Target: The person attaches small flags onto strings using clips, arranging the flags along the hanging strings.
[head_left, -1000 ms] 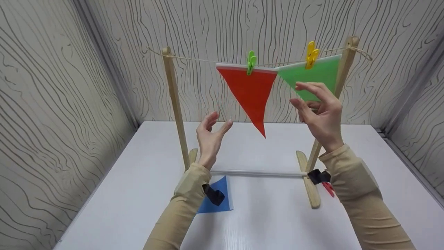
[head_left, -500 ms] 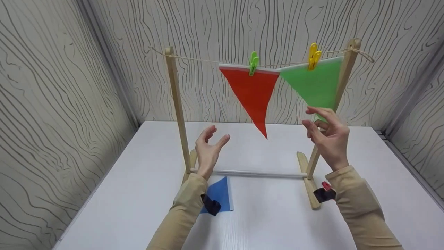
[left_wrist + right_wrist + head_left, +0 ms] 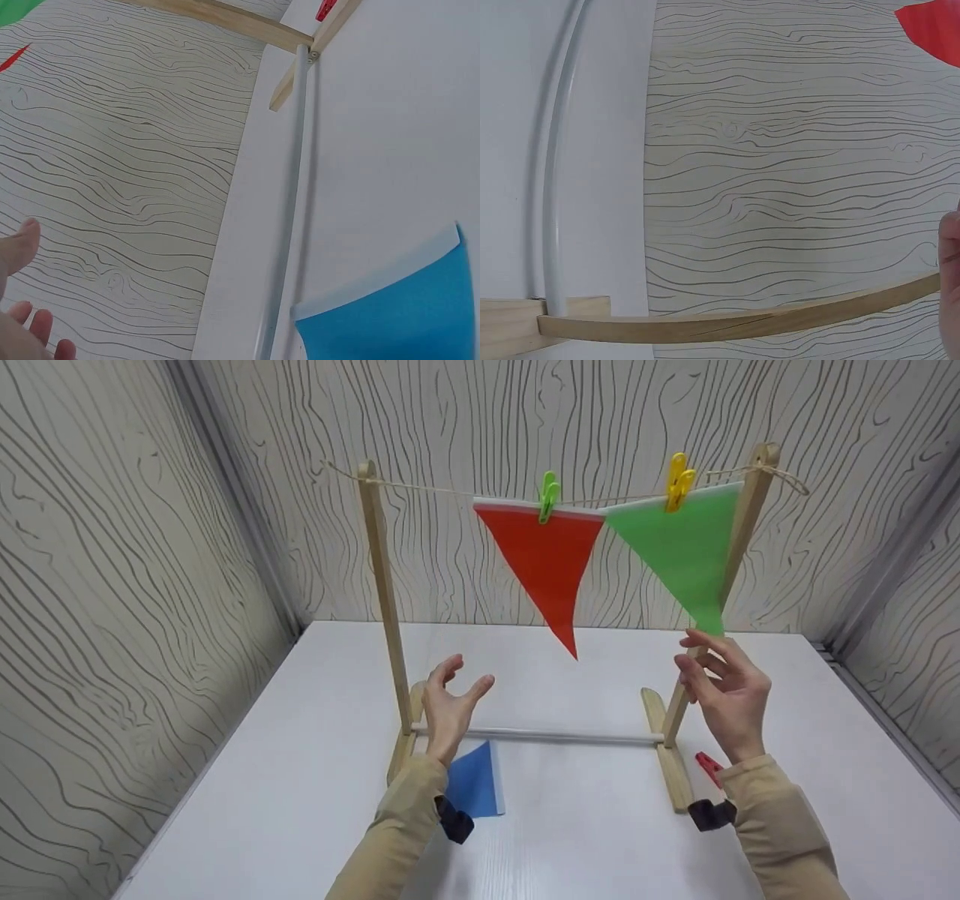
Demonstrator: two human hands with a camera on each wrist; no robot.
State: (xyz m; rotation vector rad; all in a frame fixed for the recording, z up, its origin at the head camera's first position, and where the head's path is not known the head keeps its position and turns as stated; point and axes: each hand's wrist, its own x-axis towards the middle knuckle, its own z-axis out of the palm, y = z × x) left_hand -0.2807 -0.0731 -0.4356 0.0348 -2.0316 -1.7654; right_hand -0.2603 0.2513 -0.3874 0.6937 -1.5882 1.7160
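Note:
My left hand (image 3: 448,705) hovers with thumb and fingers spread, holding nothing, behind the blue triangular flag (image 3: 476,784) that lies on the table. Just below the tip of the green flag (image 3: 686,547), my right hand (image 3: 726,690) is raised with loosely bent fingers and nothing between them. A yellow clothespin (image 3: 679,484) clips the green flag to the string (image 3: 431,487). Beside it hangs a red flag (image 3: 544,562) under a green clothespin (image 3: 549,499). On the table near my right wrist is a red clothespin (image 3: 709,769), partly covered by the sleeve.
Two wooden posts (image 3: 385,600) on flat wooden feet (image 3: 675,776) carry the string. A white rod (image 3: 562,735) joins them low down across the white table (image 3: 585,840). Wood-patterned panels (image 3: 450,420) stand behind and at both sides.
Both hands have come down, the right one from in front of the green flag to below its tip. More of the green flag and the red clothespin shows. The hanging flags stay clipped.

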